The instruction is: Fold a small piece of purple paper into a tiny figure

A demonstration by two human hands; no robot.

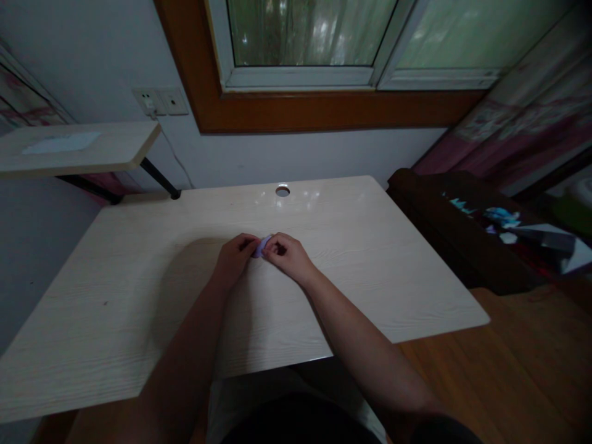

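Observation:
A small, thin purple piece (262, 246), perhaps paper or cloth, is held between my two hands just above or on the pale wood-grain desk (370, 271). My left hand (235, 258) pinches its left side, fingers closed. On the other side, my right hand (287, 254) grips it between thumb and fingertips. Most of the piece is hidden by the fingers, so its full shape and exact kind cannot be made out.
A round cable hole (282, 192) lies near the desk's back edge. At the left stands a raised shelf (134, 145) on black legs, bearing a sheet (62, 143). A dark wooden cabinet (467, 246) with blue and white items is at the right. A window (314, 37) is ahead.

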